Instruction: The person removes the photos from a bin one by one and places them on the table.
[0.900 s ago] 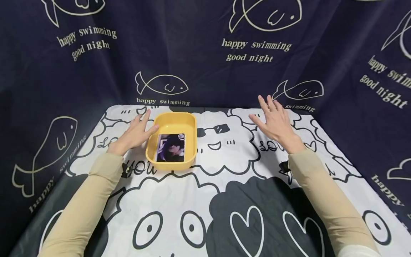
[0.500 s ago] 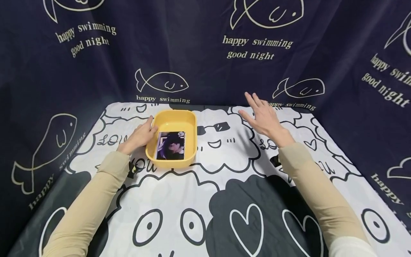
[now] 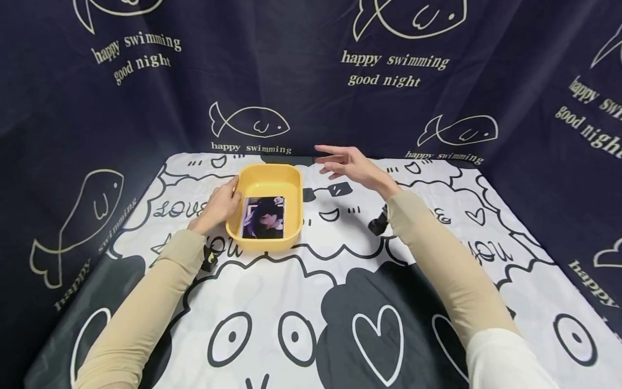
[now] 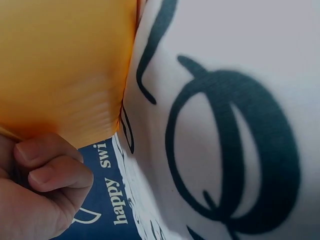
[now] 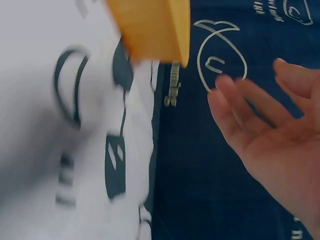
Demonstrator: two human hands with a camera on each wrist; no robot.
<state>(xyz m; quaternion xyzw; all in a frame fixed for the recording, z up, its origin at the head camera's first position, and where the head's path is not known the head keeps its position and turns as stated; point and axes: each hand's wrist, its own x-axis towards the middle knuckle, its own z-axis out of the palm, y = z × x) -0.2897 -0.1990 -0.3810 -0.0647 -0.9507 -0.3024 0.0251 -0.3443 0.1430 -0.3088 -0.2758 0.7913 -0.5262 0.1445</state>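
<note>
From the head view, the left hand (image 3: 220, 205) grasps the left rim of the shallow yellow plastic tray (image 3: 266, 178) holding a glossy photo card (image 3: 264, 218) on the cartoon-printed tablecloth (image 3: 311, 302), while the right hand (image 3: 351, 163) hovers spread and empty near its far right corner; the left wrist view shows curled fingers (image 4: 47, 165) on the tray wall, and the right wrist view shows relaxed fingers (image 5: 250, 125) clear of it, so a one-sided pull could tip the tray and slide the card out.

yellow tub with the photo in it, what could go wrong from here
1. The left hand grips only the tub by its left rim, so a one-sided lift could tilt it and the loose photo might slide or drop out.
2. The right hand hangs open in the air beside the tub's far right corner, apart from it; a quick reach could knock the tub.
3. The cloth under it may bunch if the tub is dragged.
</note>
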